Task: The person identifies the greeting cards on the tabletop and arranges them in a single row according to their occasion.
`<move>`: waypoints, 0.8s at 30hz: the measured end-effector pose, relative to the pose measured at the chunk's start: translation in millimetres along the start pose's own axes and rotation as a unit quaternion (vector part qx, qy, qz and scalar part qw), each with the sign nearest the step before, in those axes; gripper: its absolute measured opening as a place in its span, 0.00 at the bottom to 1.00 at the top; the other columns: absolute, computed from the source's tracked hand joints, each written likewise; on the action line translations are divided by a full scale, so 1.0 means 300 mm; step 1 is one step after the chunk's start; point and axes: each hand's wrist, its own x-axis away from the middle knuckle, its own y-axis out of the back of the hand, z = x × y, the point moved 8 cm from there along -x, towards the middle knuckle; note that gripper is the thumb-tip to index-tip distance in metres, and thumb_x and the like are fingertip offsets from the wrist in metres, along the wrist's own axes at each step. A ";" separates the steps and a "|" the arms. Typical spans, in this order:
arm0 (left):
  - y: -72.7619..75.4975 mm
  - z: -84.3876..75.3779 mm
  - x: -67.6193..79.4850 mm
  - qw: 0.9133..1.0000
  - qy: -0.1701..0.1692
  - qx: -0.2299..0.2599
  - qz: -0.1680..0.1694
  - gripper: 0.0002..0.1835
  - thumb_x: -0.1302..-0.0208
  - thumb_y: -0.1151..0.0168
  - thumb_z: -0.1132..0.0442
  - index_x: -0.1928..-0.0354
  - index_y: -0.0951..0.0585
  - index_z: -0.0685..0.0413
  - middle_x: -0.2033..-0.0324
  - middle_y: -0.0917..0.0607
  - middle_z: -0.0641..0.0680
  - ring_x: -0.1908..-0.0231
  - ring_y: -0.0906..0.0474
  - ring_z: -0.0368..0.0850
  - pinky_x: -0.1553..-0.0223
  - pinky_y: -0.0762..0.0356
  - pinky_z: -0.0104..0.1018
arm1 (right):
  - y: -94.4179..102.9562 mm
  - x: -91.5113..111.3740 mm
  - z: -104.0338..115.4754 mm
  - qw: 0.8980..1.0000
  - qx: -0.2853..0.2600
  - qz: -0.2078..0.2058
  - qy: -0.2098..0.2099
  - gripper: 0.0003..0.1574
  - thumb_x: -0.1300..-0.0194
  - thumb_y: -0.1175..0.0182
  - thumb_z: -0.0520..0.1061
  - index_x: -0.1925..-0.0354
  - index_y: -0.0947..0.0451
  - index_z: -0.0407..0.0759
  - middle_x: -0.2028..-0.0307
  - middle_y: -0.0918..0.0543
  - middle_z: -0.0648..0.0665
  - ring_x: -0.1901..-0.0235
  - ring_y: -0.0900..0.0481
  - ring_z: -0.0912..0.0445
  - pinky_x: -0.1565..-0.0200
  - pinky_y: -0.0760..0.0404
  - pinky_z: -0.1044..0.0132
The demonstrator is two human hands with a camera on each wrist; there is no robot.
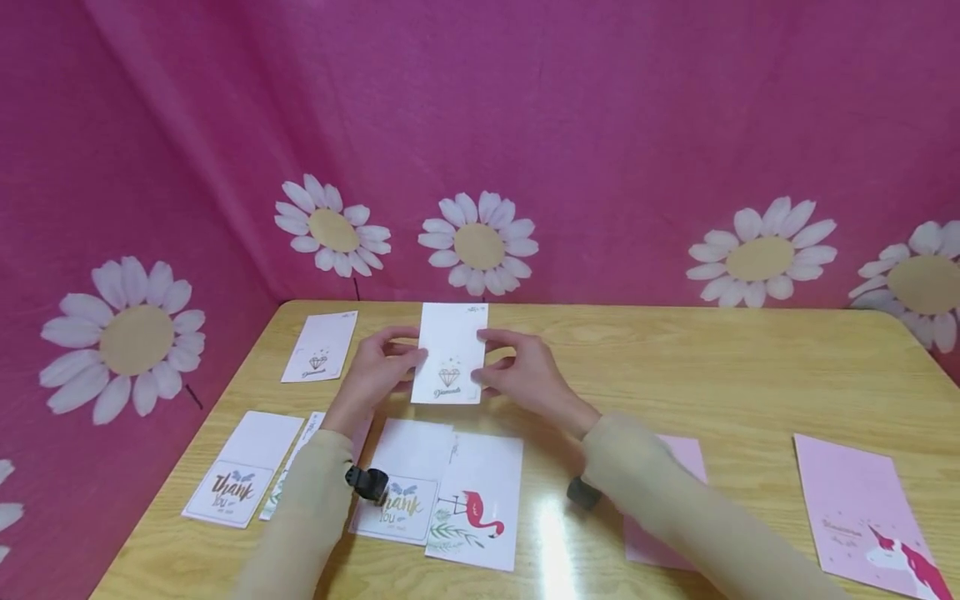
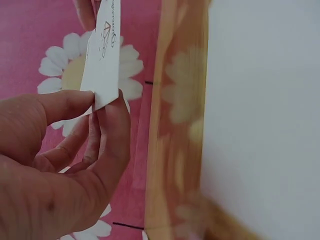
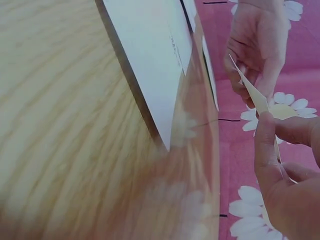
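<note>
I looked in from far off on an indoor nook screened with cloth, and could not tell whether it belonged to a home, an office or a studio; a magenta curtain ran along the back and down the left side, the two stretches meeting in a corner; its soft folds told me it was hung fabric; large white daisies with yellowish centres patterned it; right up by it stood a wood-grained worktop with rounded far corners, glossy enough that my wrist views caught the flowers mirrored in it; a bright glare streaked its nearer part.
</note>
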 end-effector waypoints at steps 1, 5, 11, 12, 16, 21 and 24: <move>0.007 -0.001 -0.004 1.000 -0.003 -0.014 -0.002 0.23 0.28 0.37 0.56 0.33 0.25 0.46 0.41 0.20 0.60 0.53 0.17 0.51 0.51 0.13 0.43 | -0.008 -0.009 -0.004 1.000 0.001 0.001 -0.005 0.40 0.39 0.28 0.35 0.30 0.27 0.43 0.44 0.21 0.39 0.66 0.12 0.54 0.62 0.10 0.54; 0.037 -0.013 -0.019 0.998 -0.022 -0.060 -0.011 0.23 0.28 0.37 0.58 0.33 0.25 0.50 0.43 0.20 0.61 0.52 0.17 0.53 0.50 0.12 0.46 | -0.042 -0.047 -0.015 1.000 0.012 0.001 -0.020 0.39 0.38 0.29 0.36 0.30 0.27 0.44 0.44 0.21 0.41 0.66 0.13 0.53 0.62 0.10 0.58; 0.079 0.000 -0.032 0.994 -0.007 -0.106 -0.028 0.25 0.29 0.37 0.58 0.32 0.26 0.52 0.41 0.21 0.62 0.48 0.20 0.55 0.49 0.13 0.44 | -0.108 -0.103 -0.021 0.999 0.037 0.013 -0.025 0.38 0.37 0.29 0.37 0.31 0.26 0.43 0.44 0.20 0.40 0.68 0.14 0.54 0.65 0.11 0.63; 0.085 0.007 -0.035 0.993 0.000 -0.113 -0.031 0.26 0.30 0.37 0.58 0.32 0.26 0.52 0.40 0.21 0.61 0.47 0.21 0.55 0.48 0.14 0.44 | -0.121 -0.111 -0.021 0.999 0.040 0.017 -0.024 0.38 0.37 0.29 0.37 0.31 0.26 0.42 0.44 0.19 0.39 0.69 0.14 0.54 0.65 0.11 0.63; 0.110 0.025 -0.048 0.986 0.008 -0.161 -0.044 0.28 0.31 0.37 0.57 0.31 0.27 0.54 0.39 0.21 0.63 0.43 0.24 0.57 0.39 0.20 0.48 | -0.170 -0.142 -0.025 0.997 0.055 0.034 -0.030 0.38 0.38 0.29 0.37 0.30 0.27 0.40 0.44 0.18 0.38 0.70 0.13 0.54 0.66 0.12 0.65; 0.139 0.025 -0.061 0.973 0.000 -0.224 -0.052 0.30 0.31 0.39 0.56 0.29 0.28 0.57 0.39 0.21 0.64 0.40 0.26 0.59 0.34 0.26 0.54 | -0.209 -0.185 -0.023 0.995 0.082 0.038 -0.031 0.38 0.38 0.29 0.39 0.31 0.27 0.40 0.44 0.17 0.39 0.67 0.16 0.56 0.67 0.15 0.69; 0.152 0.009 -0.063 0.961 -0.022 -0.269 -0.060 0.29 0.29 0.41 0.56 0.30 0.28 0.59 0.39 0.20 0.64 0.40 0.25 0.60 0.35 0.27 0.57 | -0.226 -0.207 -0.019 0.995 0.090 0.038 -0.027 0.38 0.38 0.29 0.38 0.31 0.27 0.38 0.44 0.17 0.38 0.65 0.17 0.55 0.67 0.16 0.70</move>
